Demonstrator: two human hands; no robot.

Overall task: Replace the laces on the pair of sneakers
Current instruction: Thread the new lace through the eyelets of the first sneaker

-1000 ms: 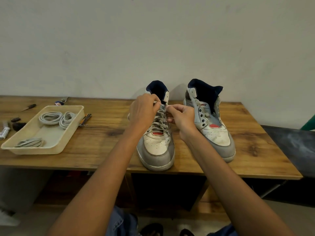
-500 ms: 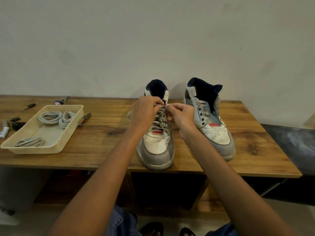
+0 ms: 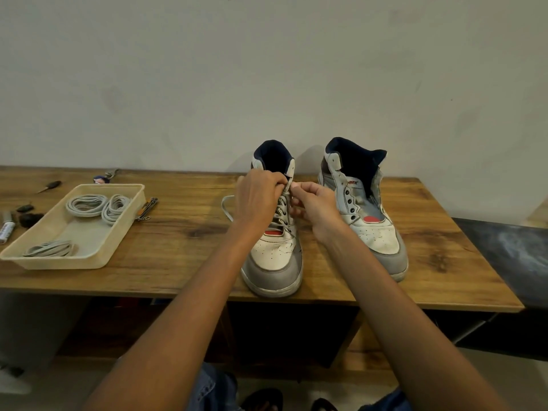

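Both hands sit slightly higher on the shoe than a second ago, up near the collar rather than mid-tongue. Judgement: lacing on this shoe has climbed to the top eyelets and is close to done.

Left sneaker (image 3: 274,256) stands toe toward the person at the near part of the worktop (image 3: 184,262). Left hand (image 3: 257,200) has fingers curled, pinching the lace (image 3: 281,216) at the top of the eyelet row. Right hand (image 3: 315,209) meets it there, thumb and forefinger pinching a lace end; the exact eyelet is hidden behind the fingers. Lace crosses over the tongue below the hands. A loose tail (image 3: 226,207) loops out onto the wood just left of the left hand.

Right sneaker (image 3: 360,215) stands just beside, on the right, eyelets bare, tongue open, no lace visible. Judgement: roughly half the job remains.

Cream tray (image 3: 98,256) sits well to the left on the worktop. Inside: two coiled laces (image 3: 98,206) touching at the far end, one flatter bundle (image 3: 49,249) in the near left corner. Cannot tell old from new.

Beyond the tray: clippers (image 3: 146,209) beside its right wall, a small screwdriver (image 3: 49,186), dark oddments at the far left edge.
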